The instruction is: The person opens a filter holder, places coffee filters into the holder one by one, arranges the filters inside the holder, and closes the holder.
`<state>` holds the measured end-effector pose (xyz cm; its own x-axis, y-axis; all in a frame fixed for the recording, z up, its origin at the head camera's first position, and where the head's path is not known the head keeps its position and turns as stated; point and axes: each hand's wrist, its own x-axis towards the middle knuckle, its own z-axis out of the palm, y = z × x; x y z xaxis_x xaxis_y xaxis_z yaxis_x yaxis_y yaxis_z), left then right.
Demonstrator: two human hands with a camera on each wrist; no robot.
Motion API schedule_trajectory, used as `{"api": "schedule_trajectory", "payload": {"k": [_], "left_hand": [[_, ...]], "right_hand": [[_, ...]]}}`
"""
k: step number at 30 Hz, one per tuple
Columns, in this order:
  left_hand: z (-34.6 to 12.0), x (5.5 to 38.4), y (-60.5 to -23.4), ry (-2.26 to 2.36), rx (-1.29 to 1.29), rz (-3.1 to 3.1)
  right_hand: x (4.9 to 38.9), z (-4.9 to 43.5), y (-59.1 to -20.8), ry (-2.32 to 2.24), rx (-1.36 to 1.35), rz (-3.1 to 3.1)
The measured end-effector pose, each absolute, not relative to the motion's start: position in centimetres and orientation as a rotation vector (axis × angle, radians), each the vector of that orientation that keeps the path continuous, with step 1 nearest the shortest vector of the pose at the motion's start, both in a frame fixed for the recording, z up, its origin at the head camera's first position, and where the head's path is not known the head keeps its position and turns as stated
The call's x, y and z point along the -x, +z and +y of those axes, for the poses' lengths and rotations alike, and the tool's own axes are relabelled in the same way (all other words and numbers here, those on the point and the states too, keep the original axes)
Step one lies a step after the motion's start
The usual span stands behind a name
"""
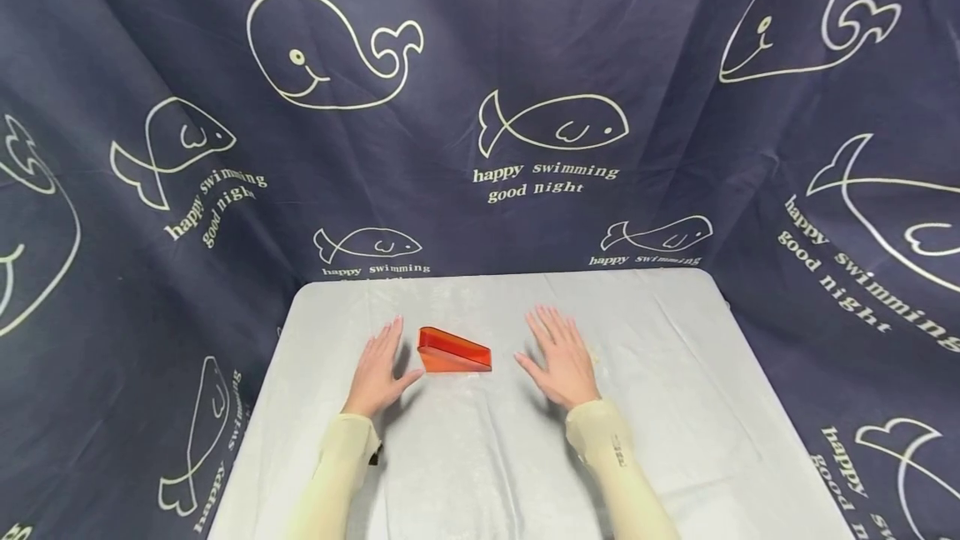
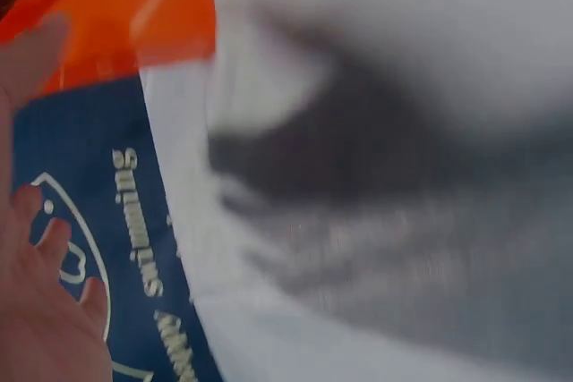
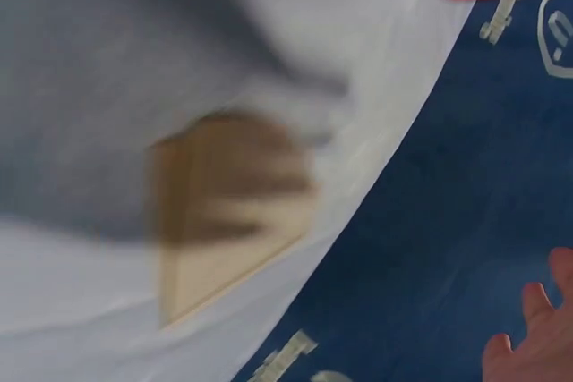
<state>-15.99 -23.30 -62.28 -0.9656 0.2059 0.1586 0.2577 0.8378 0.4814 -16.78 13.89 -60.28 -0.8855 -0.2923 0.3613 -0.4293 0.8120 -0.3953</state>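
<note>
A translucent orange wedge-shaped piece [image 1: 457,359] with raised sides sits near the middle of the table, between the two hands. My left hand [image 1: 378,373] is just left of it, fingers extended and thumb spread. The thumb tip comes close to the piece's left end; whether they touch I cannot tell. On the other side, my right hand [image 1: 561,363] hovers apart from the piece, fingers extended, holding nothing. In the right wrist view a flat beige four-sided piece [image 3: 219,261] lies on the table under the hand's shadow. From the head view the right hand mostly hides it.
A pale grey-white cloth with some creases covers the table [image 1: 675,440]. Dark blue curtains [image 1: 450,48] with whale and fish drawings and lettering hang at the back and on both sides, close to the table's edges.
</note>
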Motion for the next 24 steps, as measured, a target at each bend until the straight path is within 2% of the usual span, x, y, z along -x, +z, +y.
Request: {"api": "schedule_trajectory", "payload": {"k": [12,18,24], "left_hand": [[-19.4,17.8,-64.1,-1.620,0.105,-2.734],[-18.1,18.3,-64.9,-1.608,0.101,-2.688],[-17.4,18.8,-65.3,-1.465,0.182,-2.735]], "right_hand": [[18.3,5.1,-58.1,0.714,-0.847,-2.761],[18.3,1.4,-57.5,0.763,-0.971,-2.777],[18.5,-1.0,-58.1,0.781,-0.980,-2.828]]}}
